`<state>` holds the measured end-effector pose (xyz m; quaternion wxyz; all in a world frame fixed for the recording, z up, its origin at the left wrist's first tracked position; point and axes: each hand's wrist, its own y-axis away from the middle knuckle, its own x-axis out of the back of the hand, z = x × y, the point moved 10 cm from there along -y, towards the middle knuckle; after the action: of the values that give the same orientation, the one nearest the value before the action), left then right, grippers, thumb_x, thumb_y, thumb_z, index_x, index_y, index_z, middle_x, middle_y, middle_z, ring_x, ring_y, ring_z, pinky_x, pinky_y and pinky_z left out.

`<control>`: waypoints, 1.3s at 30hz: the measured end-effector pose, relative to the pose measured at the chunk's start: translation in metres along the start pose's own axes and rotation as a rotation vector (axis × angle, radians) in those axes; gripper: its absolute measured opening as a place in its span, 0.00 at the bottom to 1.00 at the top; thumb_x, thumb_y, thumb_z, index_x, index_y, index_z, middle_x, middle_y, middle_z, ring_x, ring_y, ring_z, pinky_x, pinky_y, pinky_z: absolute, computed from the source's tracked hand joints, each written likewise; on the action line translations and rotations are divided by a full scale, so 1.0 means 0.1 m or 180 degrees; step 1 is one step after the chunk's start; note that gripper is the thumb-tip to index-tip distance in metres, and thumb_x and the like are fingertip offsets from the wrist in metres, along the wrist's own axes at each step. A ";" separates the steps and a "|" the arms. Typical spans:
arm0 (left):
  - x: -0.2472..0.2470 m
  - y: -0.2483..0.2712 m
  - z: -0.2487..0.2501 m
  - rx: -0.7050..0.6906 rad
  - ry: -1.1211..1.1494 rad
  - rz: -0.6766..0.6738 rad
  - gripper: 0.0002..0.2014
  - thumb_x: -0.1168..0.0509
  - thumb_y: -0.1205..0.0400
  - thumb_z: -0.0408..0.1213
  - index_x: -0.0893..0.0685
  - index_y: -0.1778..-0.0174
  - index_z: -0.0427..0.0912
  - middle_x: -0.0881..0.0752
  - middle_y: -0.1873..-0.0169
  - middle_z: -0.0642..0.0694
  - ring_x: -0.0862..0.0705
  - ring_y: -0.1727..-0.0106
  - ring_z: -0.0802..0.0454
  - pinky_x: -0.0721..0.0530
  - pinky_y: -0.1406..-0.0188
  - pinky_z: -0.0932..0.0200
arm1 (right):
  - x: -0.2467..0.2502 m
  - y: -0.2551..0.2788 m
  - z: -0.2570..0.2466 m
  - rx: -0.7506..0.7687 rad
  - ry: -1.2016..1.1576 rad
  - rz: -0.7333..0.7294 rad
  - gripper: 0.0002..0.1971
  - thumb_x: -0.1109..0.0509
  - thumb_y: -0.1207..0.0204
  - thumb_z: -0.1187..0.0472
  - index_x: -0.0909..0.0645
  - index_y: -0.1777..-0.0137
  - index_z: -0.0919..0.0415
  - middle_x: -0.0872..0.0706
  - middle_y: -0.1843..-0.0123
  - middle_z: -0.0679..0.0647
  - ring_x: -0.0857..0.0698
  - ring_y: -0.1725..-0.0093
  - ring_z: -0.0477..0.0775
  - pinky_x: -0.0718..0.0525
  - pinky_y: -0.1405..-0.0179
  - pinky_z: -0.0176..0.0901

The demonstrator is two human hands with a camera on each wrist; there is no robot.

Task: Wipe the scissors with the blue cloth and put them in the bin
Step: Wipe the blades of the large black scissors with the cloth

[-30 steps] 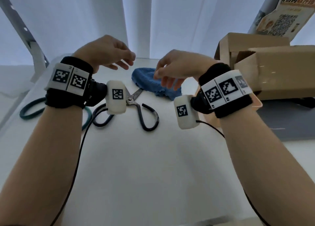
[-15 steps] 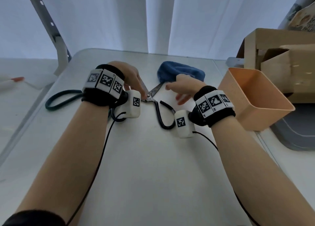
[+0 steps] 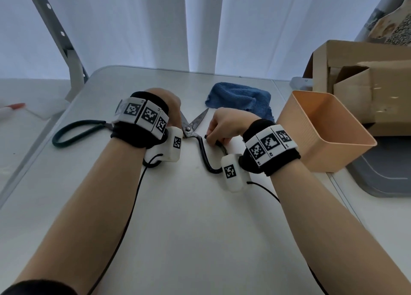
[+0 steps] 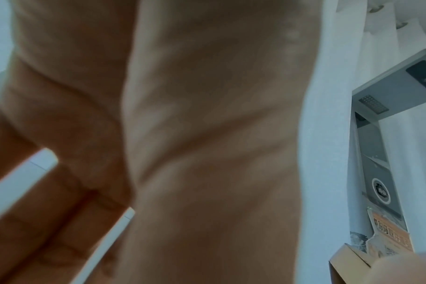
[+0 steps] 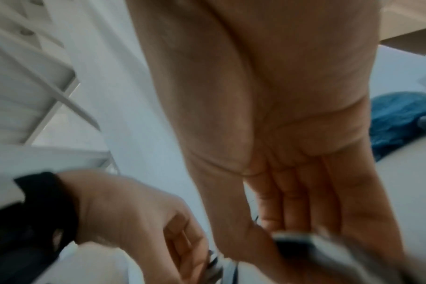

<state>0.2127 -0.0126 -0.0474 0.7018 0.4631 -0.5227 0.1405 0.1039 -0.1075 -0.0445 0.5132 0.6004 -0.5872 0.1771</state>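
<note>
Your way from the scissors [image 3: 201, 136] to the bin [image 3: 320, 139] lies open; cardboard boxes [image 3: 367, 90] crowd behind it.

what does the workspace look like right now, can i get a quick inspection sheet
surface: pale grey table, scissors and cloth lying on it.
job's things: scissors flat on the table, blades apart; blue cloth crumpled behind them, not touched; orange bin at the table's right edge, nothing seen in the visible part.
clutter: dark green loop at the left.
grippers: left hand down on the left side of the scissors, grip hidden; right hand curled at the right handle loop.
cables: black lead running from the left wrist unit towards the person.
surroundings: white curtain behind, cardboard boxes at the right.
</note>
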 end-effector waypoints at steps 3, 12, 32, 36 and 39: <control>0.07 0.05 0.01 -0.0049 0.0361 0.0156 0.16 0.18 0.32 0.44 0.09 0.56 0.37 0.14 0.69 0.46 0.17 0.67 0.48 0.16 0.61 0.62 | 0.00 0.04 0.00 0.0083 -0.0575 -0.0060 0.07 0.31 0.23 0.68 0.12 0.52 0.71 0.07 0.58 0.59 0.08 0.55 0.60 0.08 0.50 0.51; 0.58 0.34 -0.04 -0.0606 0.2468 0.1059 0.05 0.24 0.24 0.33 0.11 0.59 0.35 0.10 0.63 0.44 0.14 0.69 0.53 0.11 0.62 0.60 | 0.52 0.07 0.10 0.0439 -0.2836 0.0643 0.05 0.35 0.16 0.65 0.21 0.54 0.62 0.15 0.62 0.56 0.36 0.77 0.43 0.38 0.81 0.32; 0.91 0.58 0.12 -0.1097 0.2954 0.1249 0.07 0.21 0.26 0.42 0.08 0.59 0.42 0.09 0.64 0.43 0.36 0.73 0.54 0.39 0.76 0.63 | 0.87 0.11 0.38 0.0869 -0.2930 0.0397 0.10 0.27 0.20 0.56 0.10 0.49 0.62 0.18 0.73 0.45 0.42 0.75 0.44 0.47 0.81 0.31; 0.94 0.58 -0.03 -0.1112 0.4215 0.1155 0.18 0.30 0.19 0.54 0.11 0.42 0.44 0.07 0.48 0.40 0.35 0.73 0.57 0.33 0.74 0.68 | 1.01 0.11 0.44 0.0907 -0.3495 0.0759 0.11 0.25 0.21 0.54 0.08 0.49 0.62 0.18 0.69 0.52 0.45 0.73 0.46 0.47 0.79 0.33; 0.95 0.63 0.04 -0.1482 0.5613 0.0739 0.35 0.38 0.21 0.65 0.17 0.29 0.39 0.11 0.39 0.37 0.22 0.66 0.57 0.21 0.63 0.69 | 1.10 0.14 0.40 0.1072 -0.4046 0.0963 0.12 0.26 0.21 0.55 0.09 0.48 0.63 0.18 0.63 0.57 0.41 0.78 0.42 0.43 0.82 0.30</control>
<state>0.2065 -0.0091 0.0666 0.9034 -0.0201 0.1435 0.4037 0.1028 -0.1953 0.0344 -0.0631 0.5708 -0.8170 -0.0516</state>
